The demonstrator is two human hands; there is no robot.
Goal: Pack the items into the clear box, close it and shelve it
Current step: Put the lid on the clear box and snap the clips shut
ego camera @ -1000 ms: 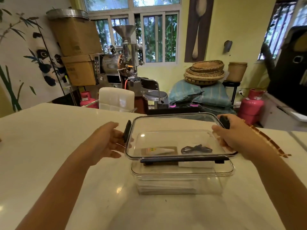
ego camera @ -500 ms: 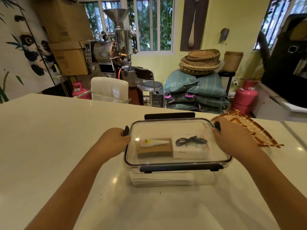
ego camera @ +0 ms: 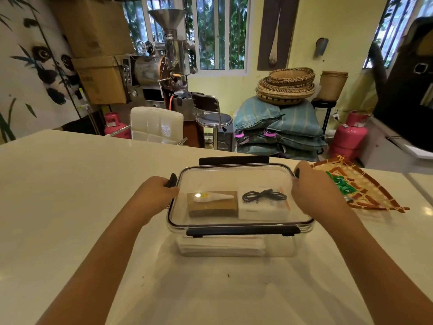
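The clear box (ego camera: 234, 248) stands on the white table (ego camera: 70, 195) in front of me, with its clear lid (ego camera: 234, 177) lying flat on top. Inside I see a brown box (ego camera: 212, 205) with a white tube (ego camera: 212, 197) on it, and a white box (ego camera: 262, 208) with a coiled black cable (ego camera: 263, 196) on it. My left hand (ego camera: 152, 195) grips the black clasp (ego camera: 172, 180) at the lid's left end. My right hand (ego camera: 312, 191) covers the clasp at the right end. The front clasp (ego camera: 242, 231) and the back clasp (ego camera: 234, 159) stick outward.
A woven fan-shaped mat (ego camera: 358, 186) lies on the table right of the box. Beyond the table's far edge stand a white chair (ego camera: 155, 125), a metal stool (ego camera: 214, 118), stacked sacks (ego camera: 278, 130) with baskets (ego camera: 287, 85), pink gas cylinders (ego camera: 349, 134) and a coffee roaster (ego camera: 161, 64).
The lid was held tilted above the box a second ago; it came down and now lies flat on the rim. Both hands stayed at its end clasps.
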